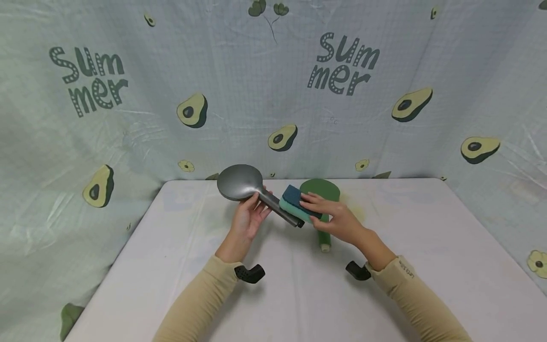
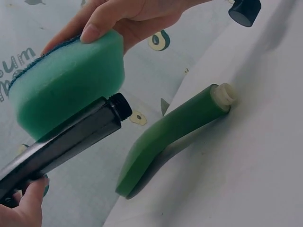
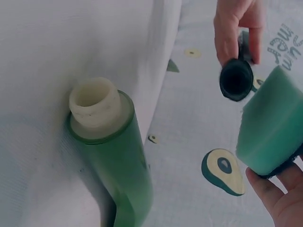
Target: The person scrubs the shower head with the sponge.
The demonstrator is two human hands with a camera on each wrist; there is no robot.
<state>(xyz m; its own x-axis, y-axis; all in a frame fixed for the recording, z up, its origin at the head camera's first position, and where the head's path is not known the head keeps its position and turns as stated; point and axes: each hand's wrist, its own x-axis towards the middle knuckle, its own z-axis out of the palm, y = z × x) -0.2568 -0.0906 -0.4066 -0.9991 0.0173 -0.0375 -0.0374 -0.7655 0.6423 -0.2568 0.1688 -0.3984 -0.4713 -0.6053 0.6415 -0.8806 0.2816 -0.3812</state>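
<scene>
A grey handheld shower head (image 1: 239, 183) is held up above the table (image 1: 295, 304), its long axis slanting from the round head at far left to the threaded end (image 2: 122, 106) at near right. The left hand (image 1: 248, 221) grips it at the neck and is the nearer hand; the right hand (image 1: 335, 216) is to the right of the shower head's handle, pinching a blue-and-mint scouring sponge (image 1: 294, 203). That sponge lies along the handle's right flank, mint foam towards it; whether they touch, I cannot tell. Right of the grey shower head, a green shower head (image 1: 321, 186) rests on the table, cream threaded end nearest the wearer. Behind the grey shower head, an avocado-print curtain (image 1: 239, 71) reads "summer" twice; lettering on the right cuff (image 1: 397, 275) is too small to read, and no brand shows on either shower head
</scene>
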